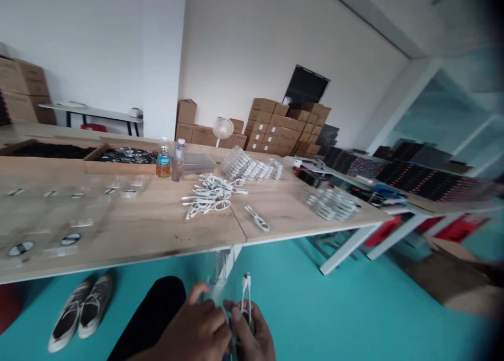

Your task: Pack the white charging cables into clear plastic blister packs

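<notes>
Low in the view, my left hand and my right hand meet over my lap. My right hand is closed on a coiled white cable whose plug end sticks up. My left hand pinches a clear plastic bag beside the cable. On the wooden table ahead lies a pile of white cables. One bagged cable lies apart near the table's front edge.
Two bottles stand beside a cardboard tray of dark parts. Clear bags with round labels lie at the left. Stacks of bagged items sit at the right. White shoes rest on the teal floor. Cardboard boxes line the far wall.
</notes>
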Demonstrator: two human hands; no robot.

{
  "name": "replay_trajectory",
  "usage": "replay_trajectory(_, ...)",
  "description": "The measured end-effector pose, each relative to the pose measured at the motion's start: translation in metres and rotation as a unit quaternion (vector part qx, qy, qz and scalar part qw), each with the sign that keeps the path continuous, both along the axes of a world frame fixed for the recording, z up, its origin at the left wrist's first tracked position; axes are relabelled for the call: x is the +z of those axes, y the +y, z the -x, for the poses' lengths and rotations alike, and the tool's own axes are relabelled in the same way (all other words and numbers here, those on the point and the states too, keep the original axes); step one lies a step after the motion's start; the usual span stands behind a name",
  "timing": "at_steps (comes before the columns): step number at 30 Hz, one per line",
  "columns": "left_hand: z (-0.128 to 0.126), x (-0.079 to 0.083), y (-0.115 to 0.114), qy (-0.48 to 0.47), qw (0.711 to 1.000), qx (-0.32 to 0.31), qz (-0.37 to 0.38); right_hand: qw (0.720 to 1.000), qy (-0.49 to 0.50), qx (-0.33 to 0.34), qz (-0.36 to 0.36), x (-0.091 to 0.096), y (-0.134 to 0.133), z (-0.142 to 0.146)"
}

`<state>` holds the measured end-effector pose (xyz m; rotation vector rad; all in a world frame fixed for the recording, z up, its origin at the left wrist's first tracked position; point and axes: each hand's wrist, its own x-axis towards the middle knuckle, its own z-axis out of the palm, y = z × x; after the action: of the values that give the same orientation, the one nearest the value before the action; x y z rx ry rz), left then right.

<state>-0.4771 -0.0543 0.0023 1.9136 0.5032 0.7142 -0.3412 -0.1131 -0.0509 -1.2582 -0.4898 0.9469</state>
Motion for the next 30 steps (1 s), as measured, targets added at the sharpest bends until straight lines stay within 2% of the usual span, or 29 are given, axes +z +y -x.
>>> replay_trajectory(3, -0.006, -0.016, -0.015, 0.031, 0.999, -0.024, 0.021, 0.999, -0.038, -0.027, -0.003, 0.001, -0.012, -0.004)
replay_trajectory(4, -0.005, -0.02, -0.015, 0.016, 0.999, -0.011, 0.026, 0.998, -0.049, -0.036, 0.006, -0.001, -0.017, -0.008)
replay_trajectory(6, -0.005, -0.027, -0.01, -0.049, 0.994, 0.069, 0.07, 0.996, -0.073, -0.045, 0.032, -0.006, -0.028, -0.014)
replay_trajectory(7, -0.006, -0.031, -0.006, -0.084, 0.981, 0.127, 0.123, 0.994, -0.083, -0.048, 0.044, -0.01, -0.033, -0.016)
replay_trajectory(9, -0.013, -0.041, 0.004, -0.125, 0.927, 0.203, 0.291, 0.992, -0.099, -0.044, 0.066, -0.017, -0.041, -0.018)
replay_trajectory(10, -0.018, -0.047, 0.008, -0.127, 0.889, 0.196, 0.393, 0.991, -0.107, -0.039, 0.076, -0.021, -0.044, -0.017)
replay_trajectory(11, -0.024, -0.052, 0.011, -0.124, 0.852, 0.163, 0.483, 0.989, -0.113, -0.033, 0.085, -0.024, -0.046, -0.016)
replay_trajectory(12, -0.029, -0.058, 0.013, -0.124, 0.817, 0.13, 0.548, 0.989, -0.115, -0.029, 0.093, -0.028, -0.047, -0.015)
replay_trajectory(13, -0.034, -0.063, 0.014, -0.128, 0.791, 0.103, 0.59, 0.988, -0.113, -0.029, 0.1, -0.031, -0.048, -0.014)
replay_trajectory(15, -0.039, -0.073, 0.013, -0.15, 0.768, 0.094, 0.616, 0.987, -0.108, -0.053, 0.11, -0.036, -0.051, -0.017)
replay_trajectory(17, -0.039, -0.08, 0.01, -0.168, 0.775, 0.111, 0.599, 0.981, -0.126, -0.091, 0.12, -0.039, -0.056, -0.024)
replay_trajectory(20, -0.033, -0.088, 0.008, -0.162, 0.811, 0.113, 0.551, 0.971, -0.154, -0.113, 0.144, -0.041, -0.066, -0.039)
replay_trajectory(24, -0.03, -0.095, 0.003, -0.149, 0.838, 0.134, 0.508, 0.975, -0.13, -0.076, 0.162, -0.04, -0.07, -0.042)
replay_trajectory(30, -0.036, -0.098, -0.007, -0.158, 0.84, 0.122, 0.504, 0.978, -0.136, 0.013, 0.16, -0.036, -0.058, -0.02)
